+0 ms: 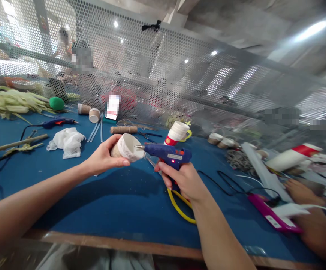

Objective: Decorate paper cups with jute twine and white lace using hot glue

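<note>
My left hand (104, 157) is closed around a small paper cup (126, 147) wrapped in white lace, held on its side above the blue table (118, 202). A blue hot glue gun (167, 153) with a red light sits in my right hand (184, 180), fingers wrapped round its grip. The gun's nozzle points left and touches the cup's rim. A yellow cord (180, 210) hangs below the gun.
White lace cloth (67, 140), another blue glue gun (57, 122), twine spool (123, 129), paper cups (90, 111) and a stacked-cup pile (177, 133) lie behind. A co-worker's hand (300, 191) rests at right near a pink glue gun (269, 215). Perforated metal screen (163, 75) bounds the far edge.
</note>
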`<act>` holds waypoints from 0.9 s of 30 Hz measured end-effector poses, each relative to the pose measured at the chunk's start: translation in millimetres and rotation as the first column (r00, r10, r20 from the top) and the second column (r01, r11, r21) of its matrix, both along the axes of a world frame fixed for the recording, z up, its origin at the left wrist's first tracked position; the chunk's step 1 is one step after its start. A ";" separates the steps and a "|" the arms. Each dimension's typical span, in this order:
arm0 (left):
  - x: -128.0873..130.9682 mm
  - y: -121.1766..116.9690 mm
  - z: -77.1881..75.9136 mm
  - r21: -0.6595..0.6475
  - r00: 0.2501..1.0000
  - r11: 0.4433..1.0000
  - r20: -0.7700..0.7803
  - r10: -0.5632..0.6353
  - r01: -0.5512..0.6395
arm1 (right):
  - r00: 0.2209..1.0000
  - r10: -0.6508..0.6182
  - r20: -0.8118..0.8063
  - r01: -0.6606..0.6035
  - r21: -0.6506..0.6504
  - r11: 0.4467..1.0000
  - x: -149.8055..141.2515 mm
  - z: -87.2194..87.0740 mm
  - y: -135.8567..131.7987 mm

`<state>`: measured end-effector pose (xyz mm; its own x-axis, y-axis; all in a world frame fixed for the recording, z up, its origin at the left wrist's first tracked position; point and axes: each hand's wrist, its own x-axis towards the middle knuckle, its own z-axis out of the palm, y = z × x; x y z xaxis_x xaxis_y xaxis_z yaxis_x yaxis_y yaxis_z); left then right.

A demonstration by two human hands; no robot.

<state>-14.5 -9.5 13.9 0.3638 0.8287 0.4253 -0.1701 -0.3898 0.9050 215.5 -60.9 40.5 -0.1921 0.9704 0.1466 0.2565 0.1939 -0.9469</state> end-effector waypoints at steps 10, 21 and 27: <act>-0.5 1.8 -1.9 -0.057 0.998 0.996 -0.005 -0.065 0.065 | 0.988 -0.042 0.149 0.039 0.023 0.999 7.7 5.7 2.8; -1.3 2.7 -1.4 -0.045 0.997 0.998 -0.052 -0.053 0.051 | 0.987 -0.042 0.152 0.032 0.068 0.997 8.8 13.4 -4.6; -1.4 3.5 -3.9 -0.048 0.997 0.997 -0.048 -0.056 0.053 | 0.978 -0.006 0.209 0.005 0.005 1.000 9.2 11.4 -3.4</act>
<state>-15.9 -6.0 10.0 0.4286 0.8256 0.3671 -0.1449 -0.3382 0.9298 224.7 -64.3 52.0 -0.2135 0.9709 0.1082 0.4501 0.1961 -0.8712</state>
